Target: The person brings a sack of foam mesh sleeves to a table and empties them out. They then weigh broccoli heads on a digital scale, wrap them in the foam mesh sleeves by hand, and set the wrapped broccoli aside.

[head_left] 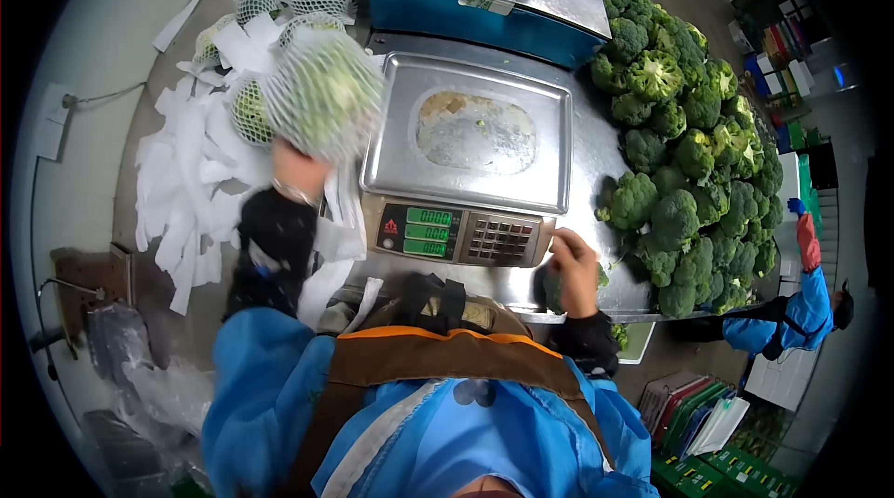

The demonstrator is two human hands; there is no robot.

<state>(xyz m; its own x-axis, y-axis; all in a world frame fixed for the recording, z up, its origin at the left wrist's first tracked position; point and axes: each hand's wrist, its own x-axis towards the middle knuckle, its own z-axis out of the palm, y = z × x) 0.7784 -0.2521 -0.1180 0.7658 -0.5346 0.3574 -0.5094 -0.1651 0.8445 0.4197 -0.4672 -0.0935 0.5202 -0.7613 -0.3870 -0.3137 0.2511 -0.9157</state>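
My left hand (300,172) is wrapped round the base of a broccoli head in a white foam net (326,93), held up left of the scale and blurred by motion. Several other netted heads (251,111) and white foam strips (191,172) lie beside and behind it. The scale (466,130) has a stained metal pan with nothing on it, and its green displays (428,231) read zeros. At the right end of the scale's keypad is my right hand (575,265), fingers bent; whether they pinch anything is too small to tell.
A big pile of bare broccoli (694,181) fills the table's right side. A metal-and-blue machine (484,9) stands behind the scale. On the far right are a person in blue (792,312) with red gloves, and stacked crates (694,414). Clear plastic (168,386) lies lower left.
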